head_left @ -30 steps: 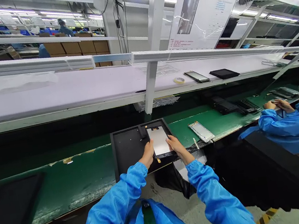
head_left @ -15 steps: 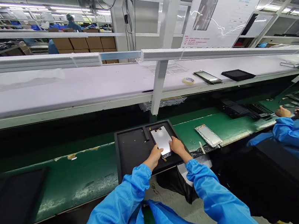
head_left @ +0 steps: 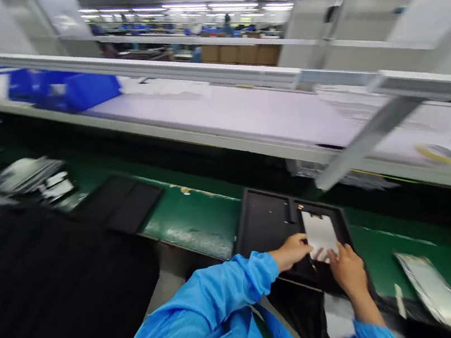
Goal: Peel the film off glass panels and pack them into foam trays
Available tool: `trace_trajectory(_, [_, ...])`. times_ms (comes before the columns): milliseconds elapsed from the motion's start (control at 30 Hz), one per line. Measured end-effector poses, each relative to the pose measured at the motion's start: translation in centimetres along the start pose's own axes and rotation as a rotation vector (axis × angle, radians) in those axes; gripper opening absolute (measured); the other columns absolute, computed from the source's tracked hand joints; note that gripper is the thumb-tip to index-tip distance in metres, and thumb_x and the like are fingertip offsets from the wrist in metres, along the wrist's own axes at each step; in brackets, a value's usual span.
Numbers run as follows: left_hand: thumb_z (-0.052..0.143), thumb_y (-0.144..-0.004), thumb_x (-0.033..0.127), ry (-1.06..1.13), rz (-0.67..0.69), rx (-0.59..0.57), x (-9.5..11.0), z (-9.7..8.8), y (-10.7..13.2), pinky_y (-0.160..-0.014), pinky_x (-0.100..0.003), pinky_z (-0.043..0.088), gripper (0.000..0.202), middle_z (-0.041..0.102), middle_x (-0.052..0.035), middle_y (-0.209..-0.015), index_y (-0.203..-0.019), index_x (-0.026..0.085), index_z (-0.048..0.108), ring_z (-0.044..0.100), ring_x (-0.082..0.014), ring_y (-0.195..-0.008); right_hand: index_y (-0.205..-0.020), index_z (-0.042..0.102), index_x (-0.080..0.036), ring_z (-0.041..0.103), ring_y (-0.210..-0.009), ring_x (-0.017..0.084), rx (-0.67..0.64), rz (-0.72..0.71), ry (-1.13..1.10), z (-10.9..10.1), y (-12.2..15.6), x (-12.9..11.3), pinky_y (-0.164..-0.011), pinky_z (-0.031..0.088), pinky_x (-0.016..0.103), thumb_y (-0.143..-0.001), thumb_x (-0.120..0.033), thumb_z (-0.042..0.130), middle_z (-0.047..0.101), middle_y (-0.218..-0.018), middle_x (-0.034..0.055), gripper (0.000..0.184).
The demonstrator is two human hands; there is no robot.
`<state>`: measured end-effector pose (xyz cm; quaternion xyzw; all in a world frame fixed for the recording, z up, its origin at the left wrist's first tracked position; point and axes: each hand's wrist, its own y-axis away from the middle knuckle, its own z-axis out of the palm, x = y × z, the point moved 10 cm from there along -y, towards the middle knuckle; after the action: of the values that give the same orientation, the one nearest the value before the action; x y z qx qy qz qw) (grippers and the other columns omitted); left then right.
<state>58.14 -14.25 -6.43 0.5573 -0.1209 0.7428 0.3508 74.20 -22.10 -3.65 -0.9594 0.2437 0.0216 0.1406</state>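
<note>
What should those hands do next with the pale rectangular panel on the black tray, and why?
Probably settle the pale rectangular panel gently flat in the black tray, touching only its edges. The left hand and right hand are both at its edges, and a smooth face could smudge.

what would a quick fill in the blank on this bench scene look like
The left hand and right hand are at a pale rectangular panel, which lies in a ____ tray.
The bench mat beside that tray is ____.
The plastic bins at the far left of the upper shelf are ____.

Missing words, in order: black, green, blue.
</note>
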Motion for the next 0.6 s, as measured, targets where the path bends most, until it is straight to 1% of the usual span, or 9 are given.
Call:
trace_trajectory(67, [0.077,-0.069,0.012,-0.004,0.079,0.088,1.2,-5.5,2.8,-0.110,-0.048,0.046,0.047,0.065,-0.0163,-0.138,-0.115,0.015,0.074,0.064,-0.0305,-0.122,-0.127,0.063,0.001,0.058,-0.126,0.045,0.132,-0.058,-0.123,-0.9,0.6,-1.7,-0.101,0.049,0.056,-0.096,-0.047,0.034,0.056,-0.136,0.0341,0.064])
trace_trajectory(133, [0.074,-0.071,0.012,-0.022,0.166,0.191,1.4,-12.4,6.8,-0.110,-0.044,0.047,0.043,0.057,-0.0136,-0.148,-0.114,0.019,0.075,0.061,-0.0281,-0.125,-0.133,0.061,-0.005,0.057,-0.129,0.045,0.204,-0.152,-0.283,-2.1,2.5,-5.5,-0.104,0.048,0.061,-0.097,-0.055,0.034,0.055,-0.143,0.0288,0.067])
trace_trajectory(200, [0.072,-0.077,0.017,-0.083,0.245,0.358,1.0,-20.3,11.8,-0.102,-0.044,0.053,0.037,0.058,-0.0150,-0.144,-0.113,0.021,0.075,0.063,-0.0280,-0.120,-0.137,0.059,-0.013,0.058,-0.129,0.042,0.210,-0.290,-0.435,-3.2,5.3,-11.3,-0.107,0.048,0.061,-0.098,-0.055,0.039,0.055,-0.146,0.0224,0.061])
trace_trajectory(233, [0.072,-0.076,0.018,-0.103,0.233,0.481,0.1,-24.7,14.5,-0.100,-0.043,0.053,0.032,0.063,-0.0145,-0.137,-0.108,0.021,0.076,0.065,-0.0272,-0.115,-0.138,0.058,-0.016,0.058,-0.130,0.039,0.172,-0.376,-0.499,-3.2,6.7,-14.9,-0.108,0.049,0.060,-0.100,-0.051,0.042,0.056,-0.147,0.0195,0.055])
trace_trajectory(300, [0.073,-0.074,0.020,-0.115,0.179,0.710,-1.8,-32.6,19.6,-0.103,-0.043,0.051,0.025,0.070,-0.0129,-0.121,-0.099,0.020,0.076,0.068,-0.0263,-0.106,-0.139,0.059,-0.021,0.060,-0.130,0.034,0.040,-0.551,-0.602,-1.8,9.7,-22.2,-0.108,0.053,0.054,-0.101,-0.043,0.045,0.058,-0.146,0.0148,0.045])
trace_trajectory(367, [0.072,-0.073,0.024,-0.120,0.132,0.845,-3.0,-38.6,23.4,-0.105,-0.047,0.049,0.022,0.072,-0.0135,-0.113,-0.095,0.019,0.075,0.068,-0.0283,-0.103,-0.136,0.062,-0.025,0.064,-0.127,0.031,-0.090,-0.692,-0.673,0.8,12.4,-28.5,-0.102,0.059,0.048,-0.102,-0.038,0.046,0.062,-0.142,0.0123,0.040])
trace_trajectory(467, [0.071,-0.072,0.034,-0.149,0.080,0.886,-3.2,-44.2,26.1,-0.105,-0.047,0.049,0.029,0.073,-0.0162,-0.110,-0.095,0.016,0.073,0.069,-0.0315,-0.105,-0.131,0.067,-0.024,0.068,-0.120,0.029,-0.236,-0.772,-0.687,4.8,15.2,-35.2,-0.098,0.062,0.043,-0.102,-0.036,0.046,0.068,-0.134,0.0121,0.038])
trace_trajectory(533, [0.070,-0.071,0.041,-0.197,0.053,0.835,-2.9,-46.4,26.6,-0.106,-0.046,0.048,0.036,0.074,-0.0178,-0.112,-0.097,0.015,0.073,0.068,-0.0330,-0.110,-0.132,0.067,-0.022,0.067,-0.122,0.029,-0.363,-0.745,-0.651,6.6,16.6,-38.8,-0.103,0.059,0.043,-0.102,-0.034,0.045,0.068,-0.134,0.0133,0.040])
trace_trajectory(600, [0.069,-0.069,0.049,-0.226,0.023,0.800,-3.2,-48.6,27.5,-0.107,-0.046,0.048,0.043,0.075,-0.0171,-0.113,-0.097,0.016,0.073,0.067,-0.0345,-0.116,-0.136,0.065,-0.020,0.064,-0.127,0.028,-0.507,-0.700,-0.629,7.1,17.8,-42.5,-0.110,0.053,0.043,-0.101,-0.029,0.046,0.066,-0.138,0.0135,0.041])
